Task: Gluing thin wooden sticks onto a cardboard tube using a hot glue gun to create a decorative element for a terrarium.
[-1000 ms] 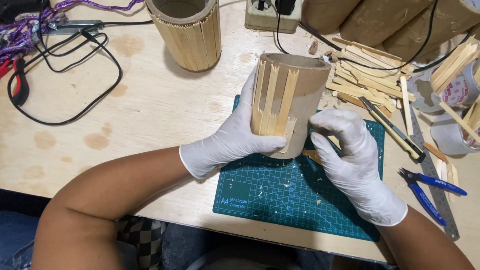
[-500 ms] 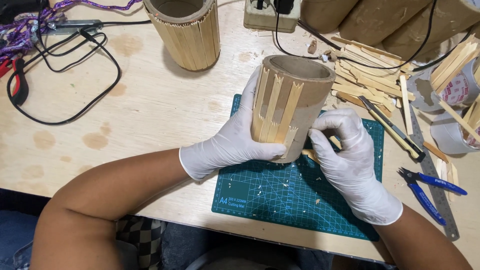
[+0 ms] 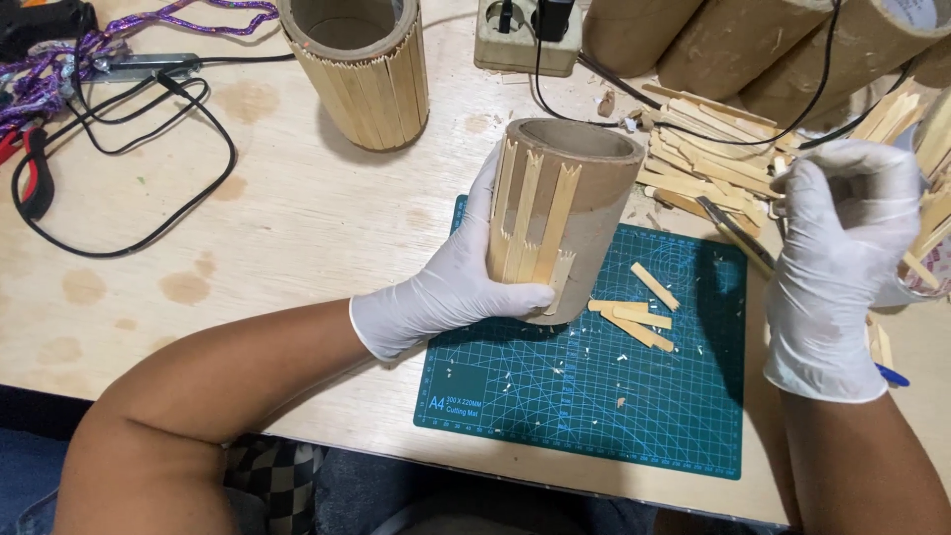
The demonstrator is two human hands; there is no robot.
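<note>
My left hand, in a white glove, grips the near side of an upright cardboard tube standing on the far edge of a green cutting mat. Several flat wooden sticks are stuck upright on the tube's left face. My right hand, also gloved, is off the tube at the right, with curled fingers by a pile of wooden sticks. Whether it holds anything is unclear. A few short stick pieces lie on the mat beside the tube.
A second tube fully clad in sticks stands at the back. A power strip and bare tubes lie behind. A black cable, purple rope and red-handled pliers lie left. A metal tool lies right.
My right hand has let go of the tube and moved right and up to the stick pile. The short stick pieces on the mat are now uncovered. My left hand still holds the tube.
</note>
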